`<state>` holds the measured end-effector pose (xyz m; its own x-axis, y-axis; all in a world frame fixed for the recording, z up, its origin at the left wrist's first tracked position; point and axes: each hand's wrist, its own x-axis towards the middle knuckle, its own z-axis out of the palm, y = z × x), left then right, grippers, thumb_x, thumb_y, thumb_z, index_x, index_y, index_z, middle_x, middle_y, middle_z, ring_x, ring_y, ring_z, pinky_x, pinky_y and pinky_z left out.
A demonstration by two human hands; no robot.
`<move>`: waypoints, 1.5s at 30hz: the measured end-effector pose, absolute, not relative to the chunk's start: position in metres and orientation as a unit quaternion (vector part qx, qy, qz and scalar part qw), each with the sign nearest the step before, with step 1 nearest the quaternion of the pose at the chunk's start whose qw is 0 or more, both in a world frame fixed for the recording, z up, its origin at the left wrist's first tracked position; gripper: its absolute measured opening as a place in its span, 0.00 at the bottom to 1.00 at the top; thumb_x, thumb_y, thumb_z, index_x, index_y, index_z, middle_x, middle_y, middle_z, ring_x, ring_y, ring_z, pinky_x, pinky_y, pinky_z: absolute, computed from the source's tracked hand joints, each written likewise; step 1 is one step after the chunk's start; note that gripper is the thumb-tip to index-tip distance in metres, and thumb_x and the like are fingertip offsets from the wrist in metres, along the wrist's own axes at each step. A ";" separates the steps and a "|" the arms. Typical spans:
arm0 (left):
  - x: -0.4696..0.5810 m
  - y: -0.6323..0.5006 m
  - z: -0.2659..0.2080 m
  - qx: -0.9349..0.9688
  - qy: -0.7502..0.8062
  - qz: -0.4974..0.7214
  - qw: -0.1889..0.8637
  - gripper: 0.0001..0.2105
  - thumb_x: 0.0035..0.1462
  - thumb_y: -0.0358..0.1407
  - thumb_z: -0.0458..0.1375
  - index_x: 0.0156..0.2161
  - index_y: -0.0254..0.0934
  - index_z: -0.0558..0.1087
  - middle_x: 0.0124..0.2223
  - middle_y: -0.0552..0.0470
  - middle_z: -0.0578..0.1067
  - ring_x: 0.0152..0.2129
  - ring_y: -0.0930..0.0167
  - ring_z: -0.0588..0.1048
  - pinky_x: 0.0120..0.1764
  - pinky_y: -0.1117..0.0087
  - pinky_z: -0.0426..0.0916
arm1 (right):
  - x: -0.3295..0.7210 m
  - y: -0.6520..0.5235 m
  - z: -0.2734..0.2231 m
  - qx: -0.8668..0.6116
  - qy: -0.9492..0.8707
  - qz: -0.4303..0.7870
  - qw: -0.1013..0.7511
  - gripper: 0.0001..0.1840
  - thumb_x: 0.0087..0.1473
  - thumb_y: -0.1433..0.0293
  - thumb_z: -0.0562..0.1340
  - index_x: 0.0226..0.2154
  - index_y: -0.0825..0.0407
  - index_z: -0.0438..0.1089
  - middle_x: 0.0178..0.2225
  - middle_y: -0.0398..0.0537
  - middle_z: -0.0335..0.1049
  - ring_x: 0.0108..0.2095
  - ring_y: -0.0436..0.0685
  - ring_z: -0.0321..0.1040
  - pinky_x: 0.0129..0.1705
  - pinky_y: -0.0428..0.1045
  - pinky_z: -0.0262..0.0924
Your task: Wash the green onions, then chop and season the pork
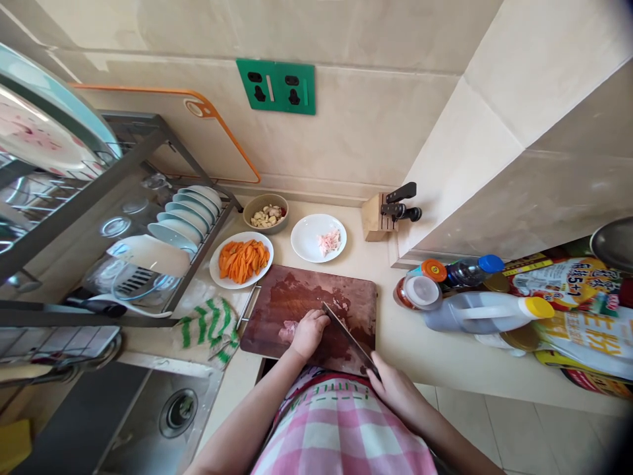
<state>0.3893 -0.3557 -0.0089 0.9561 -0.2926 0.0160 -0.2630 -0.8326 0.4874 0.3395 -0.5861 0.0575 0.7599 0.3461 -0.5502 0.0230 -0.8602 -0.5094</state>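
A dark wooden cutting board point(287, 290), wet on top, lies in front of me. My right hand point(390, 384) is wrapped round the handle of a kitchen knife point(349, 336), its blade slanting up and left across the board. My left hand point(310, 333) presses down with curled fingers on a piece of raw meat point(287, 331), part of which shows to the left of the hand. The fingertips are close beside the blade. Small pale scraps lie on the board right of the blade. Behind the board, a white plate point(306, 241) holds chopped pale pink meat point(330, 242).
Sliced carrots point(242, 260) fill another plate; a bowl point(250, 206) holds garlic-like pieces. A knife block point(374, 218) stands at the wall. Bottles point(475, 313) and packets line the right. Left are a dish rack point(198, 251), a striped cloth point(212, 326) and the sink point(143, 422).
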 end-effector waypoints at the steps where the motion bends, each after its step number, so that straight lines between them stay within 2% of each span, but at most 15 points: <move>1: 0.389 -0.358 -0.008 0.956 -0.145 -0.030 0.252 0.10 0.57 0.29 0.50 0.35 0.38 0.74 0.36 0.50 0.73 0.35 0.69 0.69 0.40 0.69 0.65 | 0.346 -0.578 0.055 -0.908 -0.100 0.320 0.252 0.17 0.57 0.67 0.46 0.46 0.52 0.60 0.36 0.53 0.73 0.37 0.58 0.71 0.34 0.46 0.58; 5: 0.387 -0.358 0.000 0.953 -0.128 -0.019 0.274 0.11 0.57 0.29 0.50 0.39 0.40 0.74 0.40 0.50 0.73 0.38 0.69 0.68 0.44 0.68 0.64 | 0.360 -0.569 0.043 -0.901 -0.103 0.286 0.310 0.19 0.57 0.63 0.46 0.47 0.52 0.60 0.41 0.54 0.72 0.42 0.58 0.69 0.40 0.48 0.59; 9: 0.386 -0.328 0.014 0.959 -0.069 0.014 0.273 0.13 0.57 0.28 0.49 0.42 0.42 0.74 0.43 0.50 0.73 0.41 0.68 0.68 0.46 0.66 0.63 | 0.354 -0.595 0.040 -0.897 -0.071 0.278 0.336 0.26 0.56 0.57 0.45 0.51 0.55 0.60 0.49 0.58 0.67 0.49 0.59 0.64 0.47 0.50 0.58; 12: 0.379 -0.295 0.020 0.964 -0.016 0.021 0.264 0.11 0.56 0.29 0.51 0.40 0.38 0.73 0.39 0.49 0.73 0.38 0.68 0.69 0.44 0.66 0.64 | 0.346 -0.610 0.047 -0.892 -0.074 0.296 0.334 0.27 0.55 0.56 0.46 0.50 0.54 0.61 0.46 0.56 0.70 0.47 0.60 0.66 0.46 0.50 0.58; 16: 0.364 -0.273 0.019 0.976 0.048 -0.020 0.212 0.07 0.53 0.37 0.56 0.35 0.36 0.73 0.34 0.48 0.73 0.34 0.67 0.71 0.41 0.65 0.64 | 0.341 -0.613 0.053 -0.878 -0.104 0.326 0.335 0.22 0.54 0.57 0.48 0.45 0.49 0.66 0.39 0.50 0.74 0.41 0.60 0.70 0.41 0.50 0.60; 20: 0.352 -0.281 0.017 0.975 0.063 -0.026 0.210 0.08 0.51 0.39 0.58 0.30 0.35 0.70 0.31 0.49 0.72 0.32 0.67 0.70 0.38 0.66 0.64 | 0.338 -0.612 0.045 -0.901 -0.083 0.303 0.301 0.26 0.54 0.57 0.46 0.48 0.54 0.65 0.45 0.57 0.71 0.44 0.63 0.68 0.43 0.52 0.60; 23: 0.349 -0.293 0.019 0.963 0.034 -0.021 0.267 0.06 0.50 0.36 0.57 0.29 0.37 0.65 0.29 0.53 0.70 0.29 0.69 0.69 0.35 0.69 0.63 | 0.334 -0.614 0.037 -0.909 -0.077 0.292 0.287 0.28 0.54 0.57 0.45 0.49 0.56 0.63 0.47 0.58 0.69 0.46 0.62 0.67 0.45 0.51 0.60; 27: 0.345 -0.305 0.024 0.917 0.027 -0.051 0.394 0.05 0.53 0.36 0.54 0.31 0.38 0.61 0.28 0.57 0.69 0.25 0.75 0.69 0.31 0.74 0.64 | 0.329 -0.615 0.033 -0.914 -0.085 0.280 0.282 0.26 0.55 0.58 0.45 0.49 0.54 0.63 0.43 0.55 0.72 0.42 0.61 0.70 0.41 0.51 0.61; 33: 0.353 -0.329 0.032 0.836 0.011 -0.097 0.540 0.10 0.52 0.36 0.57 0.36 0.38 0.60 0.33 0.55 0.71 0.29 0.75 0.72 0.33 0.75 0.67 | 0.329 -0.615 0.034 -0.910 -0.087 0.284 0.289 0.26 0.56 0.59 0.44 0.49 0.54 0.62 0.43 0.56 0.72 0.42 0.60 0.69 0.41 0.50 0.60; 35: 0.361 -0.335 0.031 0.856 0.006 -0.077 0.511 0.10 0.51 0.34 0.58 0.38 0.37 0.61 0.34 0.54 0.71 0.31 0.73 0.72 0.36 0.71 0.68 | 0.330 -0.614 0.036 -0.910 -0.087 0.282 0.291 0.24 0.56 0.60 0.44 0.48 0.54 0.62 0.41 0.55 0.73 0.41 0.60 0.70 0.40 0.50 0.60; 40: 0.371 -0.339 0.022 0.945 -0.029 0.026 0.326 0.11 0.50 0.33 0.59 0.41 0.38 0.67 0.42 0.49 0.69 0.41 0.66 0.68 0.45 0.62 0.64 | 0.331 -0.613 0.042 -0.911 -0.087 0.272 0.299 0.21 0.55 0.61 0.45 0.44 0.50 0.64 0.37 0.51 0.74 0.38 0.59 0.70 0.34 0.48 0.60; 45: 0.375 -0.345 0.019 0.958 -0.107 0.005 0.266 0.20 0.52 0.33 0.58 0.51 0.42 0.65 0.50 0.48 0.67 0.47 0.64 0.64 0.51 0.60 0.60 | 0.332 -0.612 0.044 -0.911 -0.089 0.292 0.276 0.21 0.56 0.61 0.44 0.45 0.51 0.63 0.35 0.52 0.74 0.37 0.59 0.70 0.35 0.48 0.59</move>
<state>0.3755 -0.3450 0.0188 0.9769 -0.2028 0.0669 -0.2082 -0.8356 0.5083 0.3319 -0.6116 0.0441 0.8140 0.3229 -0.4829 0.0003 -0.8315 -0.5555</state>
